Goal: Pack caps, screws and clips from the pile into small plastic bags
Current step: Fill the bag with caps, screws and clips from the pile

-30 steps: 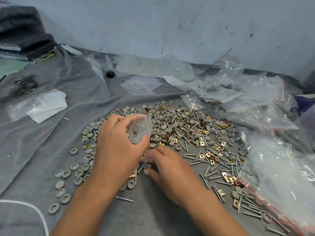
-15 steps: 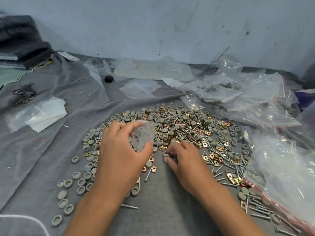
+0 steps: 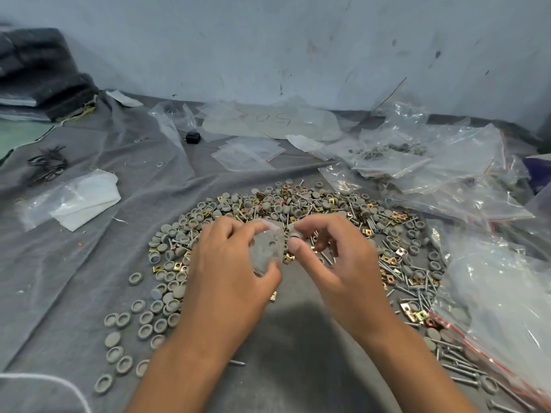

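At the middle of the frame the left hand (image 3: 226,263) holds a small clear plastic bag (image 3: 267,247), its fingers (image 3: 235,231) curled over the top edge and the thumb pressed under the bottom. Just right of it, the right hand (image 3: 334,257) pinches a small grey cap (image 3: 295,234) between thumb and forefinger at the bag's mouth, the other fingers loosely bent. Beneath and behind both hands, the pile (image 3: 313,210) of grey caps, silver screws and brass-coloured clips spreads across the grey cloth (image 3: 89,263) covering the counter. Loose caps (image 3: 140,323) trail off toward the lower left. Larger clear bags (image 3: 492,293) with red seal strips lie along the right side, and flat empty bags (image 3: 247,153) sit in the upper middle.
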Motion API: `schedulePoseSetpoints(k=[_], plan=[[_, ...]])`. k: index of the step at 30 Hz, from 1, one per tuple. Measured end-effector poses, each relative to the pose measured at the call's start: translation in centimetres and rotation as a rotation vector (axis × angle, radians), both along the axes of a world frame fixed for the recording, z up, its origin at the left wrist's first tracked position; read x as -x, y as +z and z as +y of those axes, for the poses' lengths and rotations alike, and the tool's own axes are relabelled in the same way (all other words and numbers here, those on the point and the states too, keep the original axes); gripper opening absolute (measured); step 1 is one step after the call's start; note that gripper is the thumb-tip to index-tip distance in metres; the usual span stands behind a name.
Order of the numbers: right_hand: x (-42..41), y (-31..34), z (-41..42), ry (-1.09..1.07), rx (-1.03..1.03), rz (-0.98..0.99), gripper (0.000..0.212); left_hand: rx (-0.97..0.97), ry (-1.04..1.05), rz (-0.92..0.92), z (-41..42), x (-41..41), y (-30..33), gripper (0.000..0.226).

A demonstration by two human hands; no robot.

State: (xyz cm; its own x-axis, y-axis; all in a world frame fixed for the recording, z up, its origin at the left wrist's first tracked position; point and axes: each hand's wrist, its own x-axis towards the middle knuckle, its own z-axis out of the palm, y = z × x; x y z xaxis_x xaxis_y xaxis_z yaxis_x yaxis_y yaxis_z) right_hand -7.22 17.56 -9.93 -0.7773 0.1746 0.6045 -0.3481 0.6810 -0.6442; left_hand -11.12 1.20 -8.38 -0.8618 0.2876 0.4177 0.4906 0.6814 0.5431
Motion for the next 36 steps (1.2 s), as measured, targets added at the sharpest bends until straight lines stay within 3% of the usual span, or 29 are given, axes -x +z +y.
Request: schedulePoseSetpoints(k=[2,4,6,10,12,15,17,27,36], plan=[[-0.5,0.7,-0.5,0.032,-0.06,0.096,0.014,0.033,-0.029,0.011,0.3,-0.3,0.1,0.045],[-0.7,0.7,-0.8,0.043,-0.155,0.067,0.019,0.047,-0.044,0.019,0.6,-0.4,0.1,0.047],[-0.8,0.5,-0.7,0.015,-0.133,-0.007,0.023,0.021,-0.039,0.012,0.7,-0.4,0.1,0.047],[-0.6,-0.1,0.8,-0.128,-0.065,-0.025,0.009,-0.083,0.019,-0.024,0.1,0.1,0.4,0.044],[-0.1,-0.9,2.0,-0.194,-0.127,-0.179,0.015,-0.166,0.073,-0.031,-0.5,0.5,0.7,0.045],[0.4,-2.7,3.1,-0.232,-0.298,-0.568,0.034,-0.206,0.097,-0.034,-0.9,0.8,0.9,0.046],[0.7,-3.6,3.4,-0.219,-0.37,-0.676,0.042,-0.192,0.088,-0.034,-0.9,0.6,0.8,0.045],[1.2,-4.1,2.6,-0.276,-0.449,-0.55,0.018,-0.18,0.061,-0.007,-0.3,0.4,0.6,0.044],[0.1,-3.4,2.6,-0.182,-0.527,-0.55,0.021,-0.128,-0.002,-0.018,0.2,0.1,0.3,0.044]])
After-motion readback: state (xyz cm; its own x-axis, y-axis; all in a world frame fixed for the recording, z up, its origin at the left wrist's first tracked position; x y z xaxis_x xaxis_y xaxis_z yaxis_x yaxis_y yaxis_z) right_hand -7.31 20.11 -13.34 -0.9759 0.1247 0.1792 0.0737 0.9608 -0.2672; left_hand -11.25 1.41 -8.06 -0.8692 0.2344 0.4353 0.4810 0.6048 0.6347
